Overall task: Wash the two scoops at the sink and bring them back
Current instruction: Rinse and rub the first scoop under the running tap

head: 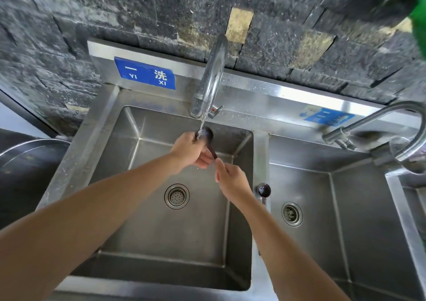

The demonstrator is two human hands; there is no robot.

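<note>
A dark scoop [206, 134] is under the running stream from the left faucet [213, 74], over the left basin of the steel sink [110, 130]. My left hand [187, 150] wraps around the scoop's bowl, fingers closed on it. My right hand [230, 178] pinches the end of its handle from below right. The second dark scoop [264, 190] lies on the divider between the two basins, bowl up, just right of my right wrist. Its handle end is partly hidden.
The left basin drain [176, 196] sits below my hands; the right basin has its own drain [291, 213]. A second faucet [378, 125] curves in at the far right. A large metal pot [34, 153] stands left of the sink. A dark stone wall rises behind.
</note>
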